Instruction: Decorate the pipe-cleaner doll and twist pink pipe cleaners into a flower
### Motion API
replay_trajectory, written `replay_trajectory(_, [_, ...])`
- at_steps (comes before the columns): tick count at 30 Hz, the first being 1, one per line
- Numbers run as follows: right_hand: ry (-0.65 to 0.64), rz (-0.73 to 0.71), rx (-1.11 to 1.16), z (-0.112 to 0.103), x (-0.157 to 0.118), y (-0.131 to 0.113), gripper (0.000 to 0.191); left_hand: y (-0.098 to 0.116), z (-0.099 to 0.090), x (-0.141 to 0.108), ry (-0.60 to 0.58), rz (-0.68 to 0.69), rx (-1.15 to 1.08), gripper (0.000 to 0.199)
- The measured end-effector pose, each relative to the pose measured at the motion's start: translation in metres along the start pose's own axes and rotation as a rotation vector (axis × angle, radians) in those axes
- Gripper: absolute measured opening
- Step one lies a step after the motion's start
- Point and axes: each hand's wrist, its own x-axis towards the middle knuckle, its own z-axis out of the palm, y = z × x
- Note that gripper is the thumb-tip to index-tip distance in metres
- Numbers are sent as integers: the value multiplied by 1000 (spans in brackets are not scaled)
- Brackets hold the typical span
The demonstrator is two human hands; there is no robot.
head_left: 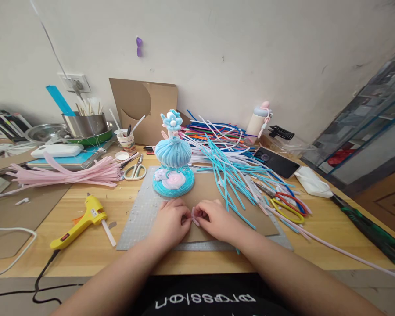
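My left hand (174,220) and my right hand (213,218) meet over a brown cardboard sheet (200,235) on the grey cutting mat (136,219). Both have their fingers pinched on one small pale pink piece (194,217) between them; its exact shape is partly covered by the fingertips. Just beyond the hands stands a blue pipe-cleaner ornament (173,153), with a pleated round body, a flower on top and a round blue base with a pink spiral. Blue pipe cleaners (225,175) lie loose to the right of it.
A yellow glue gun (80,224) and white-handled scissors (135,170) lie left, near a pink pipe-cleaner bundle (69,173). At right are yellow-and-red-handled tools (288,210), a black phone (276,161) and a green-black tool (371,230). A bottle (257,123) stands behind.
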Motion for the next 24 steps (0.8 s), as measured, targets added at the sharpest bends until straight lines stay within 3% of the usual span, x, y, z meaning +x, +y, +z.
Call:
replay_trajectory(8, [41, -99, -89, -5, 6, 13, 11, -3, -2, 1, -9, 50, -15, 8])
replay_trajectory(12, [-48, -149, -128, -4, 12, 19, 6, -3, -3, 2, -16, 52, -22, 9])
replay_trajectory(24, [-58, -130, -96, -2, 10, 16, 4, -5, -4, 4, -62, 38, -75, 8])
